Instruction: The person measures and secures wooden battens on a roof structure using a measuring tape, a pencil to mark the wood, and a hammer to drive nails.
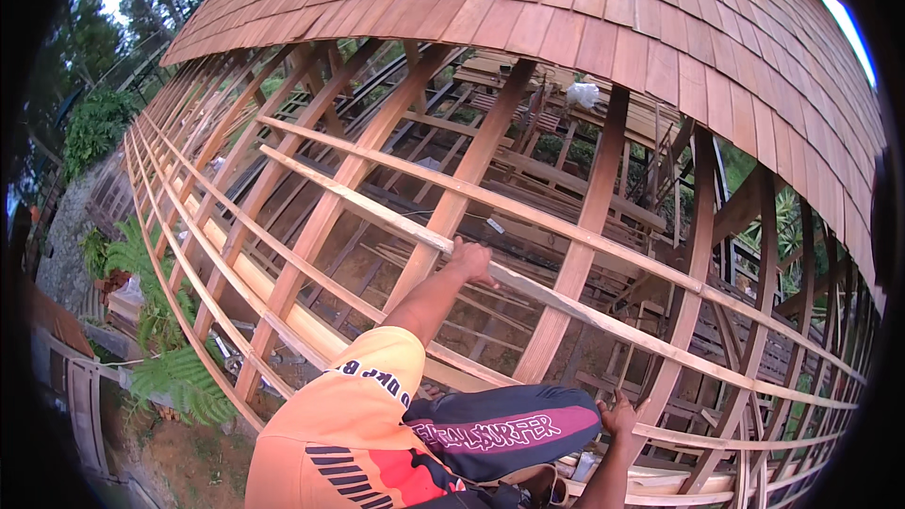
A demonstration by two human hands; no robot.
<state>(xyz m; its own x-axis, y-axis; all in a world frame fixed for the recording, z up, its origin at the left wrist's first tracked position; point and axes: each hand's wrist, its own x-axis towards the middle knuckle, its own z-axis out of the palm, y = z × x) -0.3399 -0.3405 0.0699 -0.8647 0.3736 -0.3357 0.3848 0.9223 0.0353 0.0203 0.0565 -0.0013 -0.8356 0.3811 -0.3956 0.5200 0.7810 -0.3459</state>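
While perched on open roof frame: left hand curled over thin batten, rafter just beneath grip; right hand spread flat on lower batten, wooden shingles well above

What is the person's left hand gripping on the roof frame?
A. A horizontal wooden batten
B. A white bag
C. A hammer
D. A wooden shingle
A: the left hand is closed over a horizontal wooden batten that crosses the sloping rafters, below the shingles.
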